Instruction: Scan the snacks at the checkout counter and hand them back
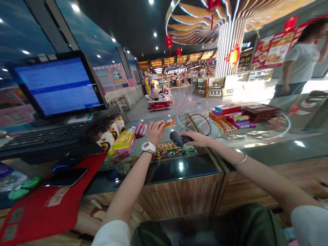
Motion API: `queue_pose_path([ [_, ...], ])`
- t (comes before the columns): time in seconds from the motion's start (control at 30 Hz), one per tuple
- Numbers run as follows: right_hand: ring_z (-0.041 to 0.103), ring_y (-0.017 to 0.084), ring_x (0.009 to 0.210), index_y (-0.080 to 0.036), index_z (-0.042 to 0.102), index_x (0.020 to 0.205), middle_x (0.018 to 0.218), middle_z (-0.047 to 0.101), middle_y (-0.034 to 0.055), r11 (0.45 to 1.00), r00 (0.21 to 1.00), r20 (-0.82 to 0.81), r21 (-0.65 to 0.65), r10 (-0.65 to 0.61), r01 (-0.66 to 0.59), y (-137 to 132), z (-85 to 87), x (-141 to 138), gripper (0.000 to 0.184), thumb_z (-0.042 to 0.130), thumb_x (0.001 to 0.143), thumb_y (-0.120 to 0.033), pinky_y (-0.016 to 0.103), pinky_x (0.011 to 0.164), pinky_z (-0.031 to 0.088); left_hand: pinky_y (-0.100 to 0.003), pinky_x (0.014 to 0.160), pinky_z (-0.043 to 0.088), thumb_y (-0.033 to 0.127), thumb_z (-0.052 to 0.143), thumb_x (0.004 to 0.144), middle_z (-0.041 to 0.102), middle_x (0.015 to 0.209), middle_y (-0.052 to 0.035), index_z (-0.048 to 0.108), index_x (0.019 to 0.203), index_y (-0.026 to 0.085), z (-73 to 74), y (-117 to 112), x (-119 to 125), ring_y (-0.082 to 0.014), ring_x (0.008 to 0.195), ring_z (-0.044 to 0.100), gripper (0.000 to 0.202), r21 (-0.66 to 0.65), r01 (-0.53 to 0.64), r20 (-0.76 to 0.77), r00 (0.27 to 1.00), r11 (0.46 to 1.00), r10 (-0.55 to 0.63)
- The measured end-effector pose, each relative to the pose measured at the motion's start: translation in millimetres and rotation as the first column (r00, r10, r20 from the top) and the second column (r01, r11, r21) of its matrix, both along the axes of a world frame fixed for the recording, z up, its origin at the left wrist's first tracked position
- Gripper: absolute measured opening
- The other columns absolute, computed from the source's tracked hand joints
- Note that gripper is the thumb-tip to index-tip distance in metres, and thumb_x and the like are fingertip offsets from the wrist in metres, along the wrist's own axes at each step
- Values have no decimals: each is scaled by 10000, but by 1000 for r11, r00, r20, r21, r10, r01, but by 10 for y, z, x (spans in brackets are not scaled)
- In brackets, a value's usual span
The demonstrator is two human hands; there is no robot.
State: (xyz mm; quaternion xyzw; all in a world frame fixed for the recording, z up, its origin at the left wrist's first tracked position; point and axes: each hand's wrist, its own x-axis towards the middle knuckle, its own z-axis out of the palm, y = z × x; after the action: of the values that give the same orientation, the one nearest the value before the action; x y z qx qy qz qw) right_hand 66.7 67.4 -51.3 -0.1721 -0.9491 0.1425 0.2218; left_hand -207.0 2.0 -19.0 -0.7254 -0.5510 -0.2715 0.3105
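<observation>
My left hand [155,132], with a white watch at the wrist, reaches over the glass counter and is closed on one end of an orange-wrapped snack bar [169,122]. In my right hand [196,138] is a black barcode scanner [176,138], gripped by its handle, its head turned toward the left hand and close to the bar. A dark cable loops behind the scanner. Left of my left hand lie several red-wrapped bars [140,130] and a yellow packet [124,140]. Right of the scanner, several snack packs [238,118] sit in a stack.
On the left stand a lit monitor [58,85], a keyboard [38,135] and brown-and-white packs [106,138]. A phone [67,177] rests on a red mat [51,212]. The glass counter [159,171] has a metal-edged seam. Across it, at right, a person [298,61] stands.
</observation>
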Motion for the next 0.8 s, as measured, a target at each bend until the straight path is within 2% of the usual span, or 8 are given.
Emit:
queue_pose_path([
  [0.2,575,279,1219,-172,534,1370,1294,573,151,998,999,-52,58,-8,11,39,-5,-20,563,670,877,-406,461,1078,453,-487,1195,323,217,469,974,629,1364,-71,637,1223,254,40,-5,61,-218,1288,561,303,-41,32,-24,999,999,-33],
  [0.3,508,294,1318,-192,481,1416,1410,515,157,984,974,-202,125,-102,129,13,103,-2,608,657,876,-409,498,1124,410,-486,1188,339,205,460,980,622,1376,-69,647,1223,259,99,-34,106,-220,1292,557,311,-52,51,-74,996,997,-55],
  [0.4,442,301,1382,-203,449,1433,1474,477,152,946,928,-319,192,-191,260,-44,295,63,613,640,871,-358,518,1148,373,-480,1188,344,181,469,976,626,1373,-65,657,1221,262,166,-82,218,-218,1293,554,319,-60,80,-123,989,995,-87],
  [0.5,419,302,1399,-212,435,1437,1488,475,137,920,926,-301,246,-226,305,-121,478,176,628,641,857,-338,524,1168,335,-471,1199,332,186,485,978,622,1378,-63,656,1229,272,222,-131,418,-205,1297,549,316,-60,124,-150,980,990,-132],
  [0.6,438,304,1379,-207,435,1433,1467,499,137,911,940,-248,282,-233,300,-178,572,329,612,625,861,-317,521,1165,331,-482,1202,325,185,495,978,612,1391,-55,645,1249,288,261,-147,679,-198,1294,551,327,-79,172,-163,970,982,-183],
  [0.8,532,310,1271,-211,430,1422,1343,600,137,897,938,-230,302,-259,322,-171,519,730,578,580,867,-262,547,1134,346,-486,1200,331,193,490,986,598,1413,-57,636,1257,277,261,-38,1230,-200,1319,535,319,-115,291,-175,935,950,-308],
])
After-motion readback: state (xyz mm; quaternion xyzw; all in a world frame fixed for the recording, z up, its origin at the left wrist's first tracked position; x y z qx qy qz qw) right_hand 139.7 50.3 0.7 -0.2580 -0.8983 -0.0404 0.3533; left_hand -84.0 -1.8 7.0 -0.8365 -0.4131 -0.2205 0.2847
